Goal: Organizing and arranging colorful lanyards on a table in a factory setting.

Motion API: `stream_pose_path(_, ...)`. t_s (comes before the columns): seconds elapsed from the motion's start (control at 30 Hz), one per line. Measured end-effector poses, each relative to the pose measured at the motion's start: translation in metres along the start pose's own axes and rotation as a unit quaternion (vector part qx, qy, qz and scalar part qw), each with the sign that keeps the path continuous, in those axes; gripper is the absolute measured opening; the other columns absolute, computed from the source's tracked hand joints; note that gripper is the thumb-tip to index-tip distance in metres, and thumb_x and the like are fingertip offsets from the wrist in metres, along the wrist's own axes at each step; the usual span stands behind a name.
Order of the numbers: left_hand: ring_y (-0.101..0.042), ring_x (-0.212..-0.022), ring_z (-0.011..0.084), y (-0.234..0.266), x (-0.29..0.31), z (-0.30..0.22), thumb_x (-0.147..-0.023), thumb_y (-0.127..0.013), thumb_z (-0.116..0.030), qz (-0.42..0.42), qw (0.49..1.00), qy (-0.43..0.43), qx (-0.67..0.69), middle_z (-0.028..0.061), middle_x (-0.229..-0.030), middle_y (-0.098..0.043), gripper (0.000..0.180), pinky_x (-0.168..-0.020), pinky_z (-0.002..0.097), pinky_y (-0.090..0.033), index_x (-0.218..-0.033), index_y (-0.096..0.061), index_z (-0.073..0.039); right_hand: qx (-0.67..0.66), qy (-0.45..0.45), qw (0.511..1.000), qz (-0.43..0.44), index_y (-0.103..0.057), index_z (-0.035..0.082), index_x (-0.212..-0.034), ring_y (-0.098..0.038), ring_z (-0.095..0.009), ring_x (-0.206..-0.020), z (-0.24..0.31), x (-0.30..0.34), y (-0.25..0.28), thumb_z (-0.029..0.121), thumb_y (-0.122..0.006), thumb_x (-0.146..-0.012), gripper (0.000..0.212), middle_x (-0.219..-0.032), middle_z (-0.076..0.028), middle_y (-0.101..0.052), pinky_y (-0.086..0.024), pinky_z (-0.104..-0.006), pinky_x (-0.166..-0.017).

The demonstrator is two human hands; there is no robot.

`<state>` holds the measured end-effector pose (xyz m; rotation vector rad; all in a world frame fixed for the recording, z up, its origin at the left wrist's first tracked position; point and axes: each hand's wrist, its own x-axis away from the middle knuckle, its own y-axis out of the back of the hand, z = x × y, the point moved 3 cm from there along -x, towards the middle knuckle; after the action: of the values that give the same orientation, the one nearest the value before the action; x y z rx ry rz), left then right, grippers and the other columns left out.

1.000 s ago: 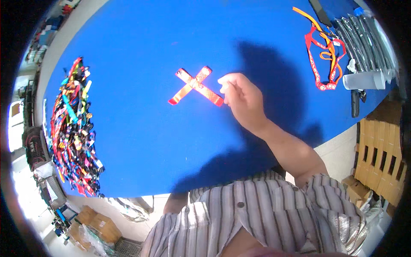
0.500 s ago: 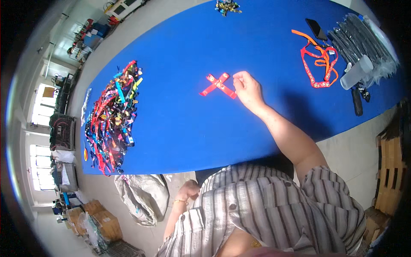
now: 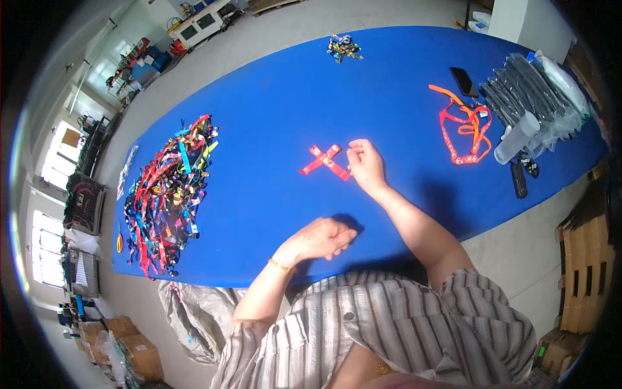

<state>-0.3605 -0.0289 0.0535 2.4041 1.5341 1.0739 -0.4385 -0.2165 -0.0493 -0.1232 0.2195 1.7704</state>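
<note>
Two short red printed straps lie crossed as an X near the middle of the blue table. Right beside them, my right hand is closed with its fingers curled in, and nothing shows in it. My left hand hovers over the near part of the table, palm down, fingers loosely bent and slightly apart, holding nothing. Further right lies a red printed strap harness with an orange strap across it.
A heap of colourful straps covers the table's left end, with scissors beside it. A small pile sits at the far edge. At right are a phone, plastic-wrapped dark packs and a translucent cylinder.
My left hand has risen from beside my body to above the table's near part. The right hand stays beside the crossed straps. The view has tilted upward, showing more beyond the table.
</note>
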Motion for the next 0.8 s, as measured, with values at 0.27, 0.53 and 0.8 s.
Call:
stream_pose_path(0.27,-0.055,-0.045,0.0111,0.001,-0.081,0.021,-0.097,-0.052,-0.041,-0.003,0.997,-0.031,0.064,0.0038,-0.059,-0.059,0.048,-0.043,0.0263,-0.048,-0.070,-0.062,-0.004,-0.056,-0.006,0.998,0.016,-0.057,0.001,-0.107,-0.060,-0.013,-0.066,0.008,-0.001,-0.001,0.011,-0.062,-0.090,0.020,-0.089,-0.008,-0.063,-0.051,-0.0275,-0.059)
stream_pose_path(0.53,-0.056,-0.040,0.0149,0.012,-0.104,0.017,-0.096,-0.052,-0.035,0.070,0.993,-0.035,0.083,0.0067,-0.054,-0.059,0.045,-0.038,0.0284,-0.046,-0.066,-0.059,-0.002,0.190,0.104,0.966,0.144,-0.067,0.006,-0.103,-0.063,-0.024,-0.094,0.036,-0.050,-0.002,0.025,-0.069,-0.086,0.026,-0.104,-0.012,-0.066,-0.049,-0.0376,-0.087)
stream_pose_path(0.8,-0.062,-0.044,0.0208,0.009,-0.122,0.007,-0.095,-0.050,-0.031,0.171,0.984,-0.037,0.035,0.0135,-0.061,-0.064,0.042,-0.040,0.0332,-0.052,-0.072,-0.061,0.003,0.495,0.105,0.798,0.327,-0.071,0.011,-0.097,-0.060,-0.030,-0.105,0.066,-0.071,-0.041,0.038,-0.070,-0.080,0.032,-0.101,-0.012,-0.068,-0.042,-0.0428,-0.092)
